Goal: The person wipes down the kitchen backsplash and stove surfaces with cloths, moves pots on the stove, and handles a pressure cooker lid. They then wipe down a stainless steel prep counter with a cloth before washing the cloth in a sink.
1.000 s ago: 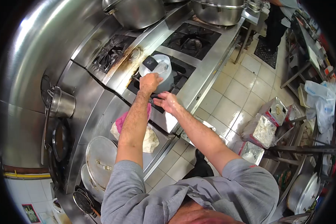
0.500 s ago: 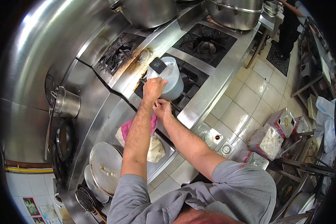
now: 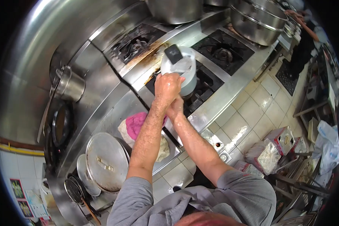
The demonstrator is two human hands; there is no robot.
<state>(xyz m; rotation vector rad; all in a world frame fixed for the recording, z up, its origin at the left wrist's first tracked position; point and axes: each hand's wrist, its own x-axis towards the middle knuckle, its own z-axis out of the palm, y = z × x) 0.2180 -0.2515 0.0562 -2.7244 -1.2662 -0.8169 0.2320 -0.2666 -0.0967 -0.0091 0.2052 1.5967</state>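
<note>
A translucent whitish plastic bucket (image 3: 189, 81) stands on the near stove burner. A flat black rectangular piece (image 3: 173, 54) shows over its far left rim, with a clear, shiny piece (image 3: 182, 64) beside it inside the opening. My left hand (image 3: 168, 87) is closed at the bucket's near side, knuckles up; what it grips is hidden under the fingers. Just below it my right hand (image 3: 176, 107) reaches in by the stove's near edge, its fingers hidden behind my left wrist. Under my left forearm, a pink cloth (image 3: 135, 125) and an off-white cloth (image 3: 162, 148) lie on the steel counter.
Big steel pots (image 3: 258, 22) stand at the back of the range. A round metal lid (image 3: 107, 162) and pans are at the left. On the floor to the right lie plastic-wrapped boxes (image 3: 265, 154). Another person (image 3: 297, 51) stands at the far right.
The view has shifted and turned a little. My right hand has gone further behind my left wrist, so its fingers no longer show. My left hand stays closed by the bucket.
</note>
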